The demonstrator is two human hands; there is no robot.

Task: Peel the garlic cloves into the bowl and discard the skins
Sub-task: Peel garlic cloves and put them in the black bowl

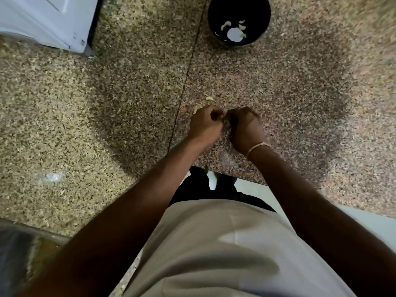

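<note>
My left hand (205, 125) and my right hand (246, 127) meet over the speckled stone counter (107, 93), fingers curled together around a small garlic clove (226, 123) that is mostly hidden between them. Two loose bits of pale skin, one skin piece (209, 98) and another skin piece (197, 108), lie on the counter just beyond my left hand. A black bowl (263, 20) stands at the far edge, well beyond my hands, holding several peeled white cloves (233, 32).
A white appliance or box (47, 20) sits at the far left. A steel sink or pot rim (19, 260) shows at the near left corner. The counter's front edge (242, 179) runs just below my wrists, with white floor beyond it.
</note>
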